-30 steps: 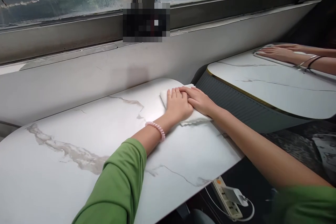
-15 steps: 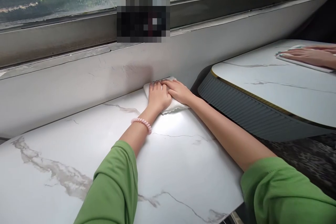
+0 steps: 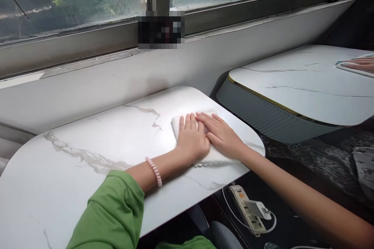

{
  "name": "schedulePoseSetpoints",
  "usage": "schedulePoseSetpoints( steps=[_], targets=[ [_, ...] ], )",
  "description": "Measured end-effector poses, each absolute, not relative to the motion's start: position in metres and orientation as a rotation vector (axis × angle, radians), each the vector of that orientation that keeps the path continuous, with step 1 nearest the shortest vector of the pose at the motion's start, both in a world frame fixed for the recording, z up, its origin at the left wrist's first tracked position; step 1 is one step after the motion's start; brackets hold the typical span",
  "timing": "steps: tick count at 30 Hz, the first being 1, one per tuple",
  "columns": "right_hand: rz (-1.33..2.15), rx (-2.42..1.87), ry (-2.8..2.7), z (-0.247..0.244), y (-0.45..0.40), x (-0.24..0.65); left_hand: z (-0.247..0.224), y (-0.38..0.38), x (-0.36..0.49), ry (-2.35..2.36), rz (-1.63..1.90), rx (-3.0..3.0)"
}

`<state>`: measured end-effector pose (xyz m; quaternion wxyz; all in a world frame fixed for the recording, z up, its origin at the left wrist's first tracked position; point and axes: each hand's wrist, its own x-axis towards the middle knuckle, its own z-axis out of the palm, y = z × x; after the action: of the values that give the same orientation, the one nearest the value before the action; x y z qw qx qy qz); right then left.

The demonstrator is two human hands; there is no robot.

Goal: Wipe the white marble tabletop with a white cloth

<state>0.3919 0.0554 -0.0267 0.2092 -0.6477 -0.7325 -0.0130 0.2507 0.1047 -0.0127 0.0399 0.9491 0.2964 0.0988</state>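
Observation:
A folded white cloth (image 3: 219, 156) lies flat on the white marble-patterned table (image 3: 117, 136), near its right end. My left hand (image 3: 193, 138) rests palm down on the cloth, fingers stretched out, with a pink coiled band on the wrist. Beside it, touching, my right hand (image 3: 220, 134) also presses flat on the cloth with its fingers extended. Neither hand wraps round the cloth.
A second marble-patterned table (image 3: 292, 81) stands at the right, where another person's hand (image 3: 360, 64) lies on a white cloth. Windows and a ledge (image 3: 117, 60) run behind. Below the table edge is a power strip (image 3: 247, 208) with a plugged charger and cable.
Both my hands and the cloth have moved from the table's far edge back towards me and to the right. The other person's hand has shifted right. The power strip has come into view.

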Motion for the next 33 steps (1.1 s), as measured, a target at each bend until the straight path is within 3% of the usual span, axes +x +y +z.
schedulePoseSetpoints(
  steps=[7, 18, 24, 33],
  targets=[
    [-0.061, -1.780, -2.046, -0.030, -0.008, 0.350, -0.003, 0.046, 0.206, 0.785, 0.175, 2.923],
    [-0.040, -1.787, -2.056, -0.029, 0.017, 0.342, 0.003, 0.059, 0.199, 0.893, 0.099, 2.816],
    [0.039, -1.755, -2.063, -0.025, 0.073, 0.333, -0.003, 0.106, 0.195, 1.040, 0.180, 2.786],
    [-0.002, -1.714, -2.005, -0.027, 0.224, 0.320, -0.014, 0.242, 0.192, 1.262, 0.378, 2.784]
  ],
)
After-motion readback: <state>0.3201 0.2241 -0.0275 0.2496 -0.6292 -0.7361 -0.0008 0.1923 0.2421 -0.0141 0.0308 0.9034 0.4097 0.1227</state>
